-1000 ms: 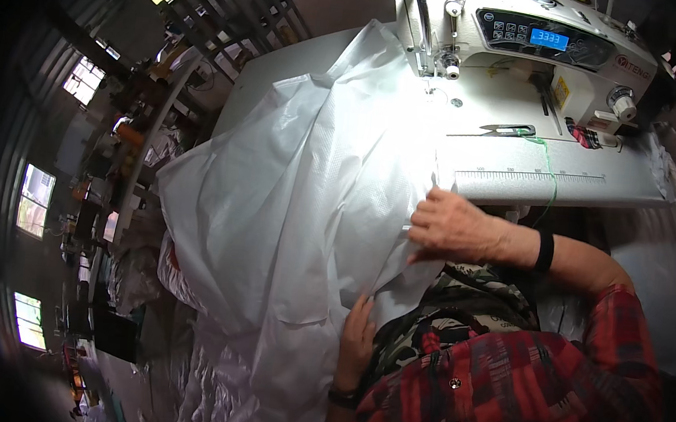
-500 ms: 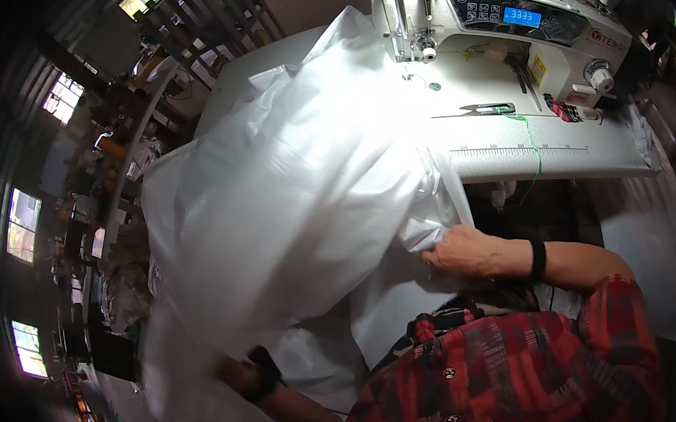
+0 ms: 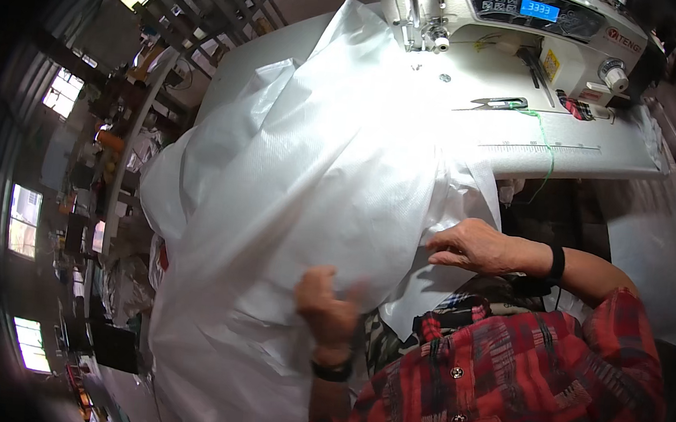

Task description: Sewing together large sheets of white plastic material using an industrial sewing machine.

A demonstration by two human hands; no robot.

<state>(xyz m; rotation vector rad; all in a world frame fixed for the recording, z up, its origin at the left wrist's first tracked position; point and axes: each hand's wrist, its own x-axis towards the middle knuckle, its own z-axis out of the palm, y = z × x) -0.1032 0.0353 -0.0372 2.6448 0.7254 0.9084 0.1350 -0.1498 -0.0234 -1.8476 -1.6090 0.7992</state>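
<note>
A large white plastic-like woven sheet spreads in folds from the sewing machine's bed down over my lap. Over the lower middle of the sheet is my left hand, its fingers smeared by motion, so whether they grip anything is unclear. My right hand hovers at or rests on the sheet's right edge, below the machine bed; its fingers are stretched out and apart from the thumb, with no fold visibly pinched. The white sewing machine stands ahead, its needle area washed out by bright light.
Thread snips and a green thread lie on the machine's bed, near a printed ruler scale. More white sheeting hangs at the right. A cluttered rack and shelf stand along the left.
My left hand has moved up and right from the sheet's lower left. My right hand has loosened from its bunched fold and shifted slightly right. The sheet's folds have spread out.
</note>
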